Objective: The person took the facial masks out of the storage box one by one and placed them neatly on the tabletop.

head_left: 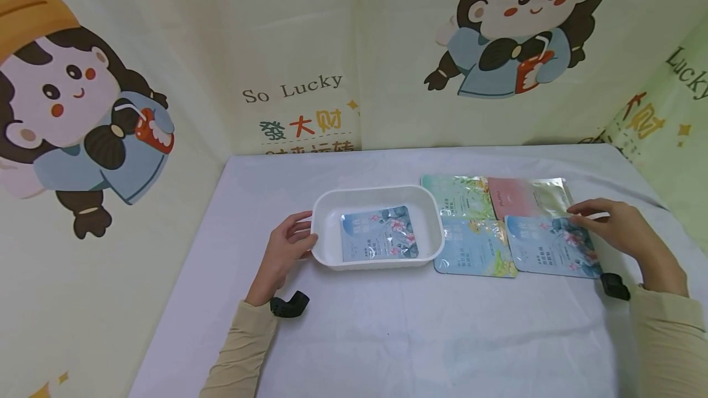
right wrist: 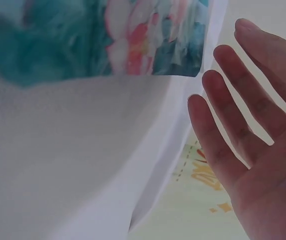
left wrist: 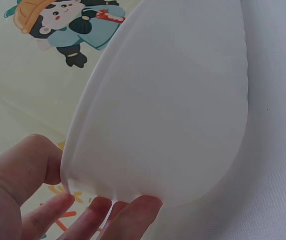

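A white plastic tray (head_left: 376, 265) stands on the table with a flat blue floral sachet (head_left: 378, 234) lying inside. At its left end, my left hand (head_left: 279, 253) grips the rim. The left wrist view has the thumb at the rim and the fingertips against the tray's outer wall (left wrist: 163, 100). Another blue floral sachet (head_left: 553, 247) lies right of the tray. My right hand (head_left: 633, 232) is over its upper right corner, and the right wrist view shows those fingers (right wrist: 223, 105) spread and extended, beside the sachet's edge (right wrist: 148, 50), with nothing held.
Beside the tray's right end lie a green sachet (head_left: 464, 195), a pink and silver sachet (head_left: 520, 197) and a light blue sachet (head_left: 472, 250), close together. A white cloth covers the table (head_left: 398, 336). Printed curtains (head_left: 398, 121) hang behind it. Black bands (head_left: 290, 306) sit at the wrists.
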Demonstrator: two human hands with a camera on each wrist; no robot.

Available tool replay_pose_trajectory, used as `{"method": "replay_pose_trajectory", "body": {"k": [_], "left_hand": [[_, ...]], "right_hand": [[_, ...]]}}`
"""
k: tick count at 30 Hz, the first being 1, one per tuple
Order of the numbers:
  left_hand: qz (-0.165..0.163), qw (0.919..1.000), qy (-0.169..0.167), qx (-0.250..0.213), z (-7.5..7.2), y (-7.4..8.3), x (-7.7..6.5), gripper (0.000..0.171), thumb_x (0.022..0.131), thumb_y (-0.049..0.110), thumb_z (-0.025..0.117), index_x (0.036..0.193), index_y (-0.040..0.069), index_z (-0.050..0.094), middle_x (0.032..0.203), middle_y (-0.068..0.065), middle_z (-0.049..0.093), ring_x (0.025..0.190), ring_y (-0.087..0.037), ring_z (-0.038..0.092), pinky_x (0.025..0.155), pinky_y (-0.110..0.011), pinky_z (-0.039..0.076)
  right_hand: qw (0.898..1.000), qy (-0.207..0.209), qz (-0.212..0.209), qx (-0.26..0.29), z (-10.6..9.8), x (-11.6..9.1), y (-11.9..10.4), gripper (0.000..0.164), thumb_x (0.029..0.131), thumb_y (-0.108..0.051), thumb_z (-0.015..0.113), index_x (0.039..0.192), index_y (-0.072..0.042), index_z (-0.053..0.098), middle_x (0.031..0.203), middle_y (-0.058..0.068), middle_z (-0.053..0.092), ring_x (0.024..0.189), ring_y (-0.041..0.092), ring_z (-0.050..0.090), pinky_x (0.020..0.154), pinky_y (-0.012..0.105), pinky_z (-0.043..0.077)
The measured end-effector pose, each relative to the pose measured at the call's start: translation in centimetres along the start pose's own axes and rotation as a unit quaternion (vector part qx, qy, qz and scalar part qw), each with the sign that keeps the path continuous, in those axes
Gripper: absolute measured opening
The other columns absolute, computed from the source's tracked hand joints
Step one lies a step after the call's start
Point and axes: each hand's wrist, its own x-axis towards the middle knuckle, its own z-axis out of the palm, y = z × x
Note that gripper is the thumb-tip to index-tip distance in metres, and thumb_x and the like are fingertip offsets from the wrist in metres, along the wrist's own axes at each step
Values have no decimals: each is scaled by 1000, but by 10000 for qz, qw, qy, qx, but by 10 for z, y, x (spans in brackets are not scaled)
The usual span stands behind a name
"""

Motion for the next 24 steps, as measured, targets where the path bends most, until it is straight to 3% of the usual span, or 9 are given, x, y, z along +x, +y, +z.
{"method": "replay_pose_trajectory", "body": {"k": [10, 12, 14, 17, 19, 23, 24], "left_hand": [[-6, 10000, 21, 56, 1, 0, 0, 51, 91, 12, 69, 138, 18, 53, 132, -12, 60, 115, -30, 63, 77, -37, 60], [-9, 10000, 27, 63, 1, 0, 0, 51, 90, 12, 69, 138, 17, 53, 131, -12, 60, 114, -30, 63, 77, -37, 60], [-9, 10000, 25, 58, 1, 0, 0, 51, 90, 12, 70, 138, 18, 53, 131, -12, 61, 115, -30, 63, 77, -37, 60], [8, 10000, 12, 53, 1, 0, 0, 51, 90, 12, 70, 138, 18, 53, 131, -12, 61, 115, -30, 63, 77, -37, 60], [16, 10000, 4, 43, 0, 0, 0, 51, 90, 12, 69, 138, 18, 54, 131, -12, 61, 115, -29, 63, 77, -37, 60], [28, 10000, -3, 31, 1, -1, 1, 51, 90, 11, 69, 138, 18, 54, 131, -12, 61, 115, -30, 63, 77, -37, 60], [33, 10000, -6, 25, 1, -1, 1, 51, 90, 11, 69, 138, 18, 53, 131, -12, 60, 115, -30, 63, 77, -37, 60]], "right_hand": [[9999, 86, -122, 7, 0, 1, -14, 46, 99, -30, 60, 128, 5, 57, 122, 36, 53, 101, 53, 56, 80, 63, 48], [9995, 161, -266, -28, 1, 2, -17, 42, 99, -26, 62, 126, 5, 58, 121, 35, 55, 101, 51, 57, 79, 56, 52], [9988, 253, -414, -55, 1, 3, -20, 38, 98, -22, 63, 125, 5, 60, 119, 34, 58, 101, 49, 57, 77, 39, 55], [9970, 404, -650, -81, 1, 5, -25, 35, 96, -17, 65, 122, 5, 62, 117, 32, 60, 102, 46, 57, 68, 13, 46], [9962, 472, -729, -119, 1, 5, -28, 34, 95, -16, 67, 121, 5, 62, 117, 31, 61, 102, 45, 57, 64, 9, 43], [9949, 531, -846, -143, 3, 7, -33, 33, 95, -14, 67, 121, 5, 62, 119, 31, 60, 102, 45, 57, 70, 31, 56], [9945, 559, -877, -148, 3, 7, -34, 33, 95, -14, 67, 121, 5, 62, 119, 31, 60, 101, 45, 58, 71, 31, 56]]}}
